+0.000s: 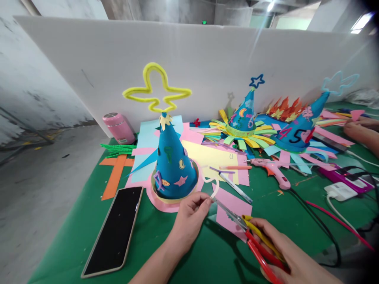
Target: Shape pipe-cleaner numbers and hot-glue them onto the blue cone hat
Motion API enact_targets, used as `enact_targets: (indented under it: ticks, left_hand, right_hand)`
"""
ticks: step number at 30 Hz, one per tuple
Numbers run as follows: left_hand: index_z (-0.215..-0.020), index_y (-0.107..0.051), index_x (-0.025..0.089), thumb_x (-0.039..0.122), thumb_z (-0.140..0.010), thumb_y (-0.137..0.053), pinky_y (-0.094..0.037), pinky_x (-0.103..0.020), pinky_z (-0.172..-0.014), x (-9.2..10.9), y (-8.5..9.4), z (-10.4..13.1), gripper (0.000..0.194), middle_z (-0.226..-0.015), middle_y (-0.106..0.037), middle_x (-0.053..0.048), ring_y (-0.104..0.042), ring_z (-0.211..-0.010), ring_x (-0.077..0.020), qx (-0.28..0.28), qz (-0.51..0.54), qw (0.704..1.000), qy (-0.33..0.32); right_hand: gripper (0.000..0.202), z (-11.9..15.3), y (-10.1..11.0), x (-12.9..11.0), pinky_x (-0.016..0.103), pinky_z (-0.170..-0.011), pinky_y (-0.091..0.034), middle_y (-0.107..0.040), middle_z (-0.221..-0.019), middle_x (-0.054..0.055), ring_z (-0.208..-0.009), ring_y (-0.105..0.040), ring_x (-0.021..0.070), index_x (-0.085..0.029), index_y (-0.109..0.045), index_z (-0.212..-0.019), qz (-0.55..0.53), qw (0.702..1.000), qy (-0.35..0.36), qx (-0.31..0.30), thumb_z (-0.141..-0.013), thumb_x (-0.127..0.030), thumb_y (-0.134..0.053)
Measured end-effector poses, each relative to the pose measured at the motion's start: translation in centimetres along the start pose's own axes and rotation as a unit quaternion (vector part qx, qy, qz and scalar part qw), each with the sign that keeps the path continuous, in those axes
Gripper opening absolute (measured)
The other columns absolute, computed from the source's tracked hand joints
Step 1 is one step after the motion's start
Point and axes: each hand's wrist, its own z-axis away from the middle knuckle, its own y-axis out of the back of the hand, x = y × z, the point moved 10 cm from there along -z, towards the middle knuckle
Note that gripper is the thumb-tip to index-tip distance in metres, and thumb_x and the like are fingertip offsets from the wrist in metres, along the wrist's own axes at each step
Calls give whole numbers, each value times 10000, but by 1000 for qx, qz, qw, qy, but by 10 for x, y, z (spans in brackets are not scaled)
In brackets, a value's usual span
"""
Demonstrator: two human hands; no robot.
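Pinched in my left hand (192, 213) is a curved white pipe cleaner (216, 186), its bent part rising above the fingertips. My right hand (284, 248) holds scissors (241, 224) with red and yellow handles, and the blade tips reach the pipe cleaner close to my left fingers. Just behind my left hand stands a blue paper cone hat (174, 161) on a pink brim (154, 199). It bears a moon, a pink star and other small decorations. A yellow pipe-cleaner shape (154, 88) tops it. Under the scissors lies pink paper (225, 219).
A phone (114, 232) lies at left, below a pink bottle (119, 128). To the right are a pink glue gun (274, 169) with a cord, a marker (235, 187) and a power strip (349, 177). Two more cone hats (244, 112) stand behind; another person's hand (363, 128) shows at far right.
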Motion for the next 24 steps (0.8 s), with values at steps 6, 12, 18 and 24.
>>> enact_targets:
  ticks: [6, 12, 18, 24]
  left_hand:
    - [-648, -555, 142, 390, -709, -573, -227, -219, -472, -3, -9, 4, 256, -534, -381, 49, -285, -490, -69, -20, -3, 1000, 10]
    - [-614, -521, 144, 364, -730, -556, -208, -218, -466, -5, -13, 5, 251, -525, -358, 52, -276, -490, -69, -32, -18, 999, 11]
    - [-617, -508, 141, 347, -743, -550, -200, -210, -460, -12, -15, 5, 244, -514, -357, 57, -271, -482, -64, -51, 0, 998, 32]
    - [-613, -504, 137, 297, -741, -551, -177, -206, -451, -18, -19, 5, 210, -493, -360, 61, -269, -470, -57, -56, 28, 997, 53]
  right_hand:
    - [587, -3, -7, 0, 312, -883, -462, -397, -1344, 135, -1182, -421, 290, -207, -375, -1285, -18, 1000, -14, -16, -746, -345, -563]
    - [506, -2, -7, -4, 279, -847, -480, -490, -1277, 104, -1104, -514, 262, -232, -431, -1250, -23, 999, -21, -18, -773, -375, -520]
    - [568, 1, -3, -3, 275, -858, -464, -528, -1231, 121, -1095, -517, 264, -163, -431, -1265, -20, 999, -49, -1, -787, -468, -472]
    - [607, 8, 1, 17, 307, -912, -423, -477, -1286, 118, -1181, -425, 286, -153, -429, -1279, 6, 995, -95, 15, -777, -490, -478]
